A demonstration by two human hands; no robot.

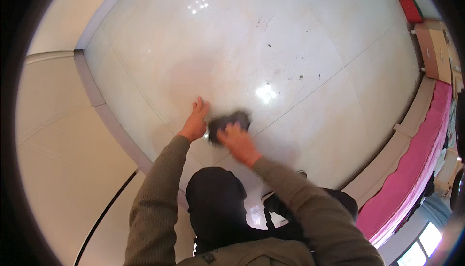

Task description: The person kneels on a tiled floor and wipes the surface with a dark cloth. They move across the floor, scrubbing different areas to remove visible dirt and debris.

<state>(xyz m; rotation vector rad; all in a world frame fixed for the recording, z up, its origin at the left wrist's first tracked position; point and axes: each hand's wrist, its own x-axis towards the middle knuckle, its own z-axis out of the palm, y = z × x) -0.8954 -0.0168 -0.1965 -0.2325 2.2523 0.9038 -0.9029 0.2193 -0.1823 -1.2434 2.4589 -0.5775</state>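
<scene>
My right hand (238, 143) presses down on a dark cloth (229, 120) that lies bunched on the glossy tiled floor (232, 44). Both cloth and fingers are motion-blurred, so the fingertips' exact grip is hard to make out. To the left of the cloth, my left hand (196, 120) is held low at the floor with its fingers stretched forward and apart, holding nothing. Whether its palm touches the tile cannot be told. Dark specks and smears (301, 77) lie scattered on the tiles ahead and to the right.
Pale panels (61, 120) with a skirting edge (120, 135) run along the left. At the right is a bed with a pink cover (403, 179), beside a small drawer cabinet (432, 50) and a red object (411, 9). My dark-clothed knee (216, 197) is close below the hands.
</scene>
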